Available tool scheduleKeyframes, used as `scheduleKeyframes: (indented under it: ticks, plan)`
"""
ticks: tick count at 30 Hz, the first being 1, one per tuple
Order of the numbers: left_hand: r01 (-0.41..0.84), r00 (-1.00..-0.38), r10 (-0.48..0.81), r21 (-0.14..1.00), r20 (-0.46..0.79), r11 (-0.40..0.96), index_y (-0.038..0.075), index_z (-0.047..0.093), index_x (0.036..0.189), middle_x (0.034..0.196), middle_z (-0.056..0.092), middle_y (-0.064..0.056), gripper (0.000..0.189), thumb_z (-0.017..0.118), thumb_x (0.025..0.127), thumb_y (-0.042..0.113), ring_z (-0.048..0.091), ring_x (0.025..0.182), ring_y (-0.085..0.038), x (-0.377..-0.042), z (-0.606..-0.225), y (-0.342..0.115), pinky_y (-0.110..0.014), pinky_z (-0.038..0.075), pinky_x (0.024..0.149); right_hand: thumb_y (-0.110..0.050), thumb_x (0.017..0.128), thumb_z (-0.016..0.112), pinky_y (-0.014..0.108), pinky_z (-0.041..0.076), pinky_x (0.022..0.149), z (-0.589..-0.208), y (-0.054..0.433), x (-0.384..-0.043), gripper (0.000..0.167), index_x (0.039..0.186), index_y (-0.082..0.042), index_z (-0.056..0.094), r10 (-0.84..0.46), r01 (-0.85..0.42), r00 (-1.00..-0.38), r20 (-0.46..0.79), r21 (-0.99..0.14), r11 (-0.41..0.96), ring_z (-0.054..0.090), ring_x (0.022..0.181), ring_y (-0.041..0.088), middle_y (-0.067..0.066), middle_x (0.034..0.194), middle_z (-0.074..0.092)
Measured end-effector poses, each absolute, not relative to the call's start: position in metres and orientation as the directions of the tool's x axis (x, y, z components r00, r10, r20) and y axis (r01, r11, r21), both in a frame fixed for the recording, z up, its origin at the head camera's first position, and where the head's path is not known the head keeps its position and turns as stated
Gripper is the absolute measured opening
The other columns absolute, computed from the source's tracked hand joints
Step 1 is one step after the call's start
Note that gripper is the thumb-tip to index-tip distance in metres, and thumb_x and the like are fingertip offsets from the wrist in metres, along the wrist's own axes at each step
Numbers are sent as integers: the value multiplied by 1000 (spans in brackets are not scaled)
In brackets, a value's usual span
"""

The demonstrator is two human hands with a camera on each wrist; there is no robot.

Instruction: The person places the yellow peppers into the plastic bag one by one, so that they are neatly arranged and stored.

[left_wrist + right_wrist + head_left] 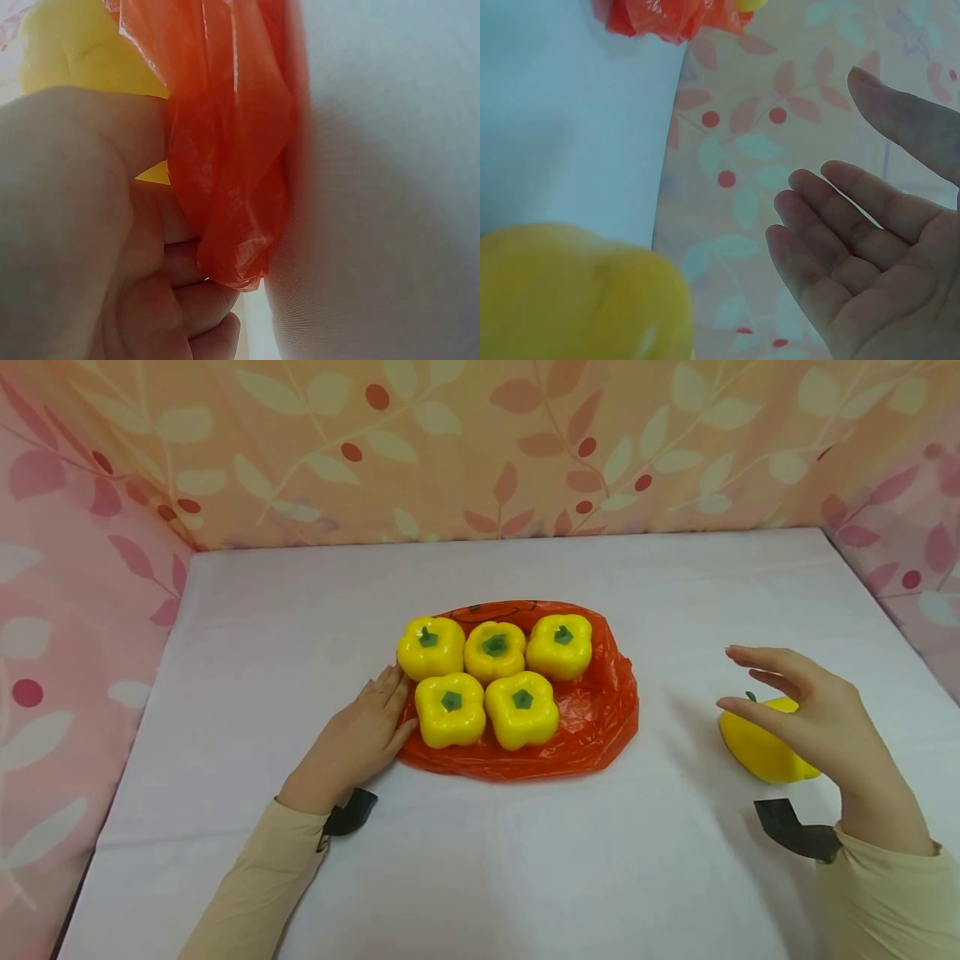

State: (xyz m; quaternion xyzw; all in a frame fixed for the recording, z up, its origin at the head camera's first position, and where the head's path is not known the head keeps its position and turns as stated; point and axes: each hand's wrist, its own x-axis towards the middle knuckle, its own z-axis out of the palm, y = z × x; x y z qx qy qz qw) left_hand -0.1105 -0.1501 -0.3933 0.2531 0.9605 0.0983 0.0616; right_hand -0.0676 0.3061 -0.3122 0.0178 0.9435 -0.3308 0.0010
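Note:
Five-lobed in look, several yellow bell peppers (450,710) with green stem caps stand in two rows on a red plastic bag (585,718). My left hand (356,739) rests at the bag's left edge, fingers extended beside the peppers and thumb on the film. The left wrist view shows crumpled red film (232,150) against the thumb and fingers, with a yellow pepper (82,52) behind. Off to the right, another yellow pepper (757,747) lies tilted on the table. Above it hovers my right hand (832,718), empty, fingers and thumb spread apart.
A white cloth (570,860) covers the table. Leaf-patterned curtains (465,452) stand along the back and both sides. Each wrist wears a black camera mount (798,831). White tabletop lies between the bag and the lone pepper.

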Motion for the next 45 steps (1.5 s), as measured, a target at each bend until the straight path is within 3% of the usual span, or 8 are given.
scheduleKeyframes:
  ticks: [5,11,14,16,19,21,25,45]
  plan:
    - [472,-864,497,217,-77,854,-9,27,144,150,22,-25,65,50,97,30,22,139,-36,-111,-393,-150,-48,22,111,-29,85,71,39,18,114,-313,317,-57,58,139,-26,49,83,87,-996,-36,-636,767,39,99,-21,-29,124,46]
    - [472,-863,498,219,-82,854,-9,27,144,150,22,-25,64,49,97,30,21,139,-36,-112,-392,-150,-48,21,111,-26,86,70,3,21,96,-317,331,-50,58,139,-23,49,98,74,-995,7,-611,788,38,97,-25,-31,125,46]
    - [470,-863,497,221,-86,854,-9,26,144,150,22,-25,65,49,97,29,21,140,-36,-112,-392,-150,-48,21,111,-26,87,70,-1,23,89,-319,338,-49,59,141,-23,47,95,70,-995,12,-582,810,36,95,-27,-31,127,44]
    - [467,-865,494,222,-85,856,-10,27,143,150,22,-26,64,49,97,28,21,139,-36,-111,-391,-151,-48,21,111,-27,88,68,11,26,102,-319,341,-49,59,142,-23,45,92,76,-996,-1,-571,818,34,96,-27,-31,129,42]
    - [460,-869,487,222,-88,860,-10,27,143,150,22,-26,64,50,97,28,21,139,-36,-110,-391,-152,-48,22,111,-30,88,67,44,27,110,-319,345,-49,60,142,-20,44,101,105,-994,-38,-560,821,39,118,-14,-31,129,40]
    - [458,-870,485,222,-86,861,-11,28,143,150,23,-27,64,50,97,28,22,139,-37,-110,-391,-153,-48,22,111,-30,90,66,69,22,100,-319,345,-50,61,143,-14,42,95,115,-993,-66,-557,822,40,132,15,-17,141,40]
    - [465,-868,491,220,-80,858,-11,28,142,150,23,-27,64,50,97,28,22,139,-37,-109,-391,-154,-48,22,111,-30,91,63,75,25,89,-319,348,-53,63,143,-3,38,95,142,-989,-116,-519,843,35,119,58,21,146,36]
    - [478,-861,503,219,-72,850,-11,29,142,149,25,-26,63,51,97,28,23,139,-37,-109,-391,-151,-49,23,110,-45,93,53,72,33,84,-342,375,-66,79,144,8,26,58,202,-936,-347,-396,896,34,113,60,41,136,29]
